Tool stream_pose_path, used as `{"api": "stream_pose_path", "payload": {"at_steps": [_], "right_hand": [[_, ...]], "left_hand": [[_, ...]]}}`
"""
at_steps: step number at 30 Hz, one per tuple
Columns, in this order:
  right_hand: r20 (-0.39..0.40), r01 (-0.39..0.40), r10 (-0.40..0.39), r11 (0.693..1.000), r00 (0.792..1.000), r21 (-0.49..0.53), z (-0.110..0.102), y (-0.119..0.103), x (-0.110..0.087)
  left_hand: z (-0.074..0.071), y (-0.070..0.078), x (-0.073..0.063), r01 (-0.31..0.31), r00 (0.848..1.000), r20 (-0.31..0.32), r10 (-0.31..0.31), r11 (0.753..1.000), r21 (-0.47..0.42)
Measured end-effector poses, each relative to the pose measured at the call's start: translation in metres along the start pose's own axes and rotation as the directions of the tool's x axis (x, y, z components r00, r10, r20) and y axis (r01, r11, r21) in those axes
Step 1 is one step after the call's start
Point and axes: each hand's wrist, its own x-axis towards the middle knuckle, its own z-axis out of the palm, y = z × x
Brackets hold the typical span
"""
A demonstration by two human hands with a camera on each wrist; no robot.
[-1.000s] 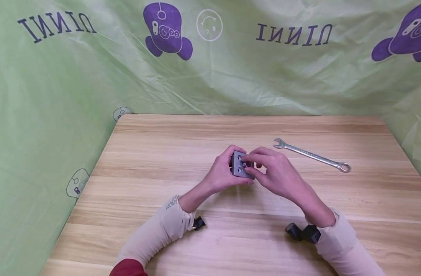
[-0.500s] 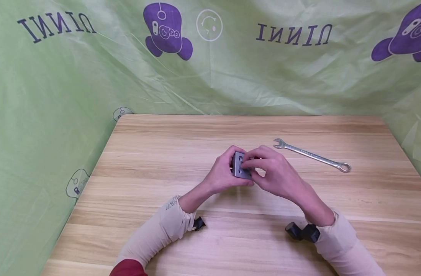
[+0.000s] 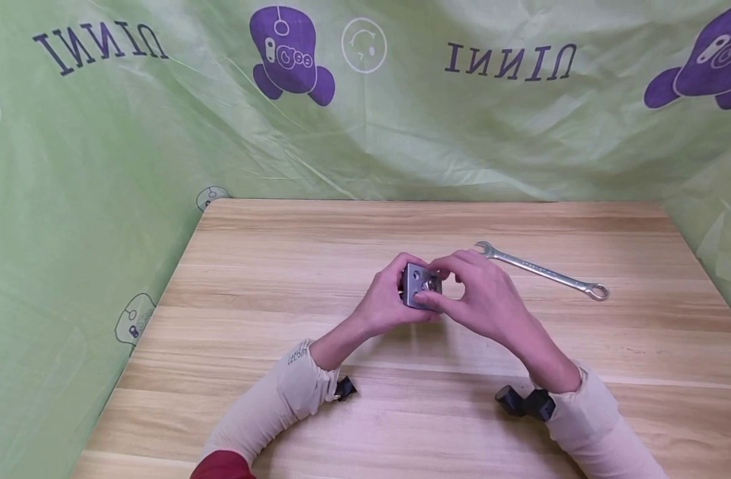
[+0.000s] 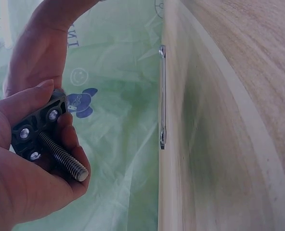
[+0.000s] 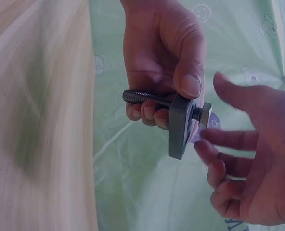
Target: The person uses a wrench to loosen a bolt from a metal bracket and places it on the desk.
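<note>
My left hand [image 3: 384, 303] grips a small grey square plate [image 5: 177, 132] by its edges, holding it above the table. Through the middle of the plate runs a hex bolt [image 5: 206, 115]; its head stands a little off the plate's face. On the other side, the threaded shank [image 4: 64, 158] sticks out past the ribbed back, where several smaller shiny round ends show in the plate's holes. Around the bolt head, the thumb and fingers of my right hand [image 5: 265, 154] are spread, apart from it in the right wrist view.
A combination wrench [image 3: 539, 269] lies on the wooden table [image 3: 269, 266] beyond my right hand. Green patterned cloth [image 3: 365, 146] hangs behind the table and along its sides. Dark wrist devices [image 3: 525, 403] sit at both sleeves, low over the tabletop.
My right thumb and fingers have shifted around the bolt head, from close upon it to spread apart, so the head now shows. The left hand and plate stay almost in place.
</note>
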Motion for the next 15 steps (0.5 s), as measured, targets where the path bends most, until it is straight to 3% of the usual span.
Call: {"api": "stream_pose_path", "payload": {"at_steps": [3,7,11,15], "right_hand": [[0.04,-0.082,0.084,0.995,0.996,-0.049,-0.0005,-0.0023,-0.0007],[0.063,-0.124,0.128,0.99,0.99,-0.071,0.0011,-0.0042,-0.0001],[0.046,-0.114,0.118,0.99,0.992,-0.082,0.0042,-0.0042,0.0005],[0.019,-0.057,0.059,0.995,0.998,-0.078,0.0059,-0.0037,-0.0001]], "left_hand": [[0.0005,-0.0005,-0.0003,-0.007,1.0,-0.004,0.007,1.0,0.002],[0.0004,0.0003,-0.0012,0.0,1.0,-0.008,0.0,1.0,0.008],[0.0004,0.0012,-0.0014,0.007,1.0,-0.005,-0.007,1.0,0.01],[0.0002,0.0011,-0.0012,0.007,1.0,-0.002,-0.007,1.0,0.009]]}}
